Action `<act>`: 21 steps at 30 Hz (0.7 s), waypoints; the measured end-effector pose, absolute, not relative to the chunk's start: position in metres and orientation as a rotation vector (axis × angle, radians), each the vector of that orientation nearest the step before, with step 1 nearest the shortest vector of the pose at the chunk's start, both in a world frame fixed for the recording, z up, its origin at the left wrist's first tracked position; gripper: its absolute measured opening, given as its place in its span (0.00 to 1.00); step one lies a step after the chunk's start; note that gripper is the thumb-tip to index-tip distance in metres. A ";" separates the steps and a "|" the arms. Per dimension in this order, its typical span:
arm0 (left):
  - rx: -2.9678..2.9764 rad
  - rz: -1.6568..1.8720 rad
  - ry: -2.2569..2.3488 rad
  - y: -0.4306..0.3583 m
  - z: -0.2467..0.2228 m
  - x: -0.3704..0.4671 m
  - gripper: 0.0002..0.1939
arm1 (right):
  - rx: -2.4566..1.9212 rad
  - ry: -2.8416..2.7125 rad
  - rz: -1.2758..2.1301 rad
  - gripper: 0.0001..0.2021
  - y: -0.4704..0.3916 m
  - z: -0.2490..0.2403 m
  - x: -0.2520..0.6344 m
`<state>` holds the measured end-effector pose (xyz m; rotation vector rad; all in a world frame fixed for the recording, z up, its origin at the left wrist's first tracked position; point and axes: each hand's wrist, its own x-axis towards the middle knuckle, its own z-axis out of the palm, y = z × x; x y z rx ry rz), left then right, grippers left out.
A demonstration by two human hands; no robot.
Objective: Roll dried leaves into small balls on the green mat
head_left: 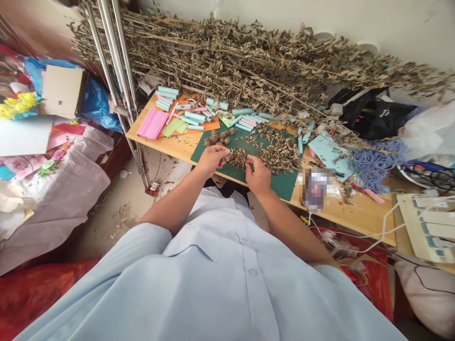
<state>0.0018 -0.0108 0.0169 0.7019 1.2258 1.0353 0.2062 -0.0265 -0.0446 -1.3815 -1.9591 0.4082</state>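
a: where are the hands?
b: both over the near edge of the mat (286, 185). the left hand (213, 159) has its thumb and fingertips drawn in narrow; the right hand (256, 173) is bent in much the same way, facing it.
a: holding anything?
b: a tuft (237, 156) of dry leaf sits between them, fingertips at each end. whether it's pinched or only touched, i can't tell.
a: and the loose leaves (280, 155)?
b: heaped on the mat just beside the right hand and beyond it.
a: what's nearest the left one?
b: balls (217, 138), brown and rough, bunched just beyond its knuckles. past them lie rolls (195, 116) in blue and pink, and farther out to the left, pink paper (152, 124).
a: farther beyond the grip?
b: dry stalks (227, 61), piled right across the back.
a: and past the right hand?
b: a phone-like thing (315, 189), blurred over, on the bare table (369, 218); then a blue sheet (330, 150) and tangled blue cord (377, 162), well apart from the fingers.
a: anything off the left side?
b: metal poles (119, 57), upright beside the table end.
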 end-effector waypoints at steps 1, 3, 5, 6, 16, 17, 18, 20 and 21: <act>0.704 1.035 1.227 -0.011 0.016 0.002 0.12 | -1.390 -1.956 0.401 0.16 -0.026 -0.044 0.206; 0.711 1.033 1.227 -0.011 0.014 0.003 0.12 | -1.402 -1.941 0.396 0.16 -0.026 -0.044 0.206; 0.722 1.029 1.219 -0.011 0.011 0.003 0.12 | -1.415 -1.912 0.400 0.17 -0.026 -0.044 0.207; 0.726 1.029 1.212 -0.011 0.009 0.003 0.12 | -1.420 -1.893 0.403 0.17 -0.027 -0.044 0.208; 0.812 0.919 1.176 -0.016 0.008 0.018 0.11 | -1.425 -1.746 0.517 0.16 -0.027 -0.045 0.210; 0.826 0.880 1.170 -0.017 0.008 0.022 0.10 | -1.426 -1.733 0.523 0.16 -0.027 -0.045 0.209; 0.840 0.846 1.169 -0.018 0.007 0.027 0.10 | -1.430 -1.720 0.524 0.16 -0.026 -0.044 0.208; 0.871 0.812 1.188 -0.019 0.005 0.035 0.08 | -1.433 -1.693 0.527 0.15 -0.026 -0.044 0.206; 0.883 0.807 1.205 -0.019 0.004 0.038 0.08 | -1.433 -1.679 0.532 0.16 -0.025 -0.044 0.206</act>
